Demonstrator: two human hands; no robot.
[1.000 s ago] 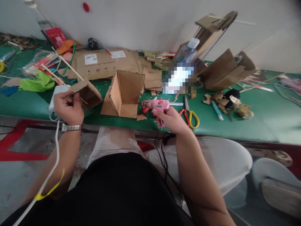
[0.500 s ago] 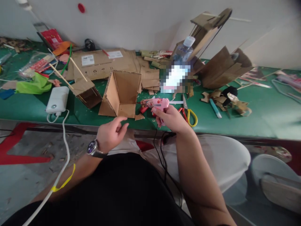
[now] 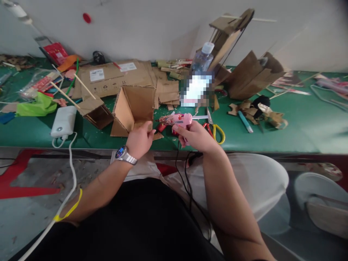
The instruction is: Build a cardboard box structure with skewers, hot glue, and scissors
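Observation:
My left hand (image 3: pixel 140 140), with a watch on its wrist, is at the front of an open cardboard box (image 3: pixel 138 103). Its fingers are closed at the right front part of the box's bottom panel, and the hand covers much of that edge. In my right hand (image 3: pixel 194 136) is a pink hot glue gun (image 3: pixel 178 119), gripped by the handle. Its nozzle points left toward the box, and a clear glue stick (image 3: pixel 199 117) sticks out of its back. Scissors (image 3: pixel 217 133) with red and yellow handles lie right behind the gun.
Left of the box stand a smaller cardboard piece (image 3: pixel 96 112) with sticks and a white power bank (image 3: pixel 63 121) with a cable. Behind are flat cardboard (image 3: pixel 111 78), a lit phone (image 3: pixel 197 88), a bottle (image 3: pixel 202 59) and tall cardboard constructions (image 3: pixel 250 78). A blue-green pen-like tool (image 3: pixel 245 121) lies right.
My left hand has moved forward and right onto the box's bottom front, its fingers closing there. The right hand still holds the glue gun in about the same place. The view has shifted slightly.

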